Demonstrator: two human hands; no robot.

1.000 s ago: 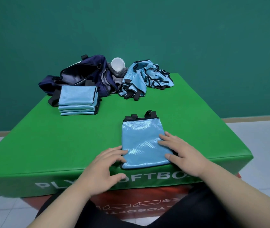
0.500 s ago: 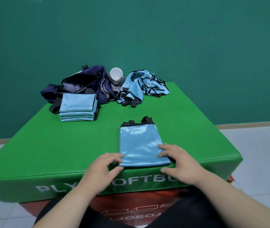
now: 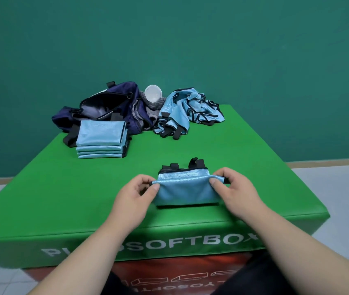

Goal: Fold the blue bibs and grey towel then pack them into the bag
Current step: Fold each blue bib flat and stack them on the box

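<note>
Bib [image 3: 187, 190] of blue cloth lies by the near edge of the green box [image 3: 63, 188]. The left hand [image 3: 136, 195] pinches its raised left corner, the right hand [image 3: 236, 193] its right corner. Far left, folded bibs [image 3: 101, 139] sit stacked before the open bag [image 3: 105, 105]; the grey towel [image 3: 152, 104] lies just right of it.
</note>
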